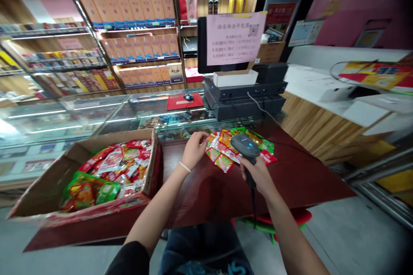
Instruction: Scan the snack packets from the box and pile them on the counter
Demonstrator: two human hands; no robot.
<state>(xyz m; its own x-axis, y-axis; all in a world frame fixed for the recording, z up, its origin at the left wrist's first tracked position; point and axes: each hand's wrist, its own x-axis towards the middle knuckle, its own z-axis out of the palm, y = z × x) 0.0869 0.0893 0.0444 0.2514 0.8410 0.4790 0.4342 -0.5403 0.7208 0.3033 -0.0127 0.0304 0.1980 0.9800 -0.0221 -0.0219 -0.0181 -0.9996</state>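
My right hand point(258, 174) grips a dark grey barcode scanner point(245, 144) by its handle, with its head over a pile of snack packets point(222, 161) on the dark red table. A blue light glows on the scanner, and its cord hangs down past the table edge. At the pile's left side, my left hand point(195, 148) has its fingers curled together at the edge of a snack packet point(211, 139). The fingertips are partly hidden. The packets are shiny red, green and clear, and they overlap one another.
An open cardboard box point(155, 167) full of snack packets stands at the table's left. Behind the pile are a glass counter point(129, 114), a mouse on a red mat point(176, 102), and a dark till unit point(222, 107) with a screen. A stool point(300, 217) is below the right edge.
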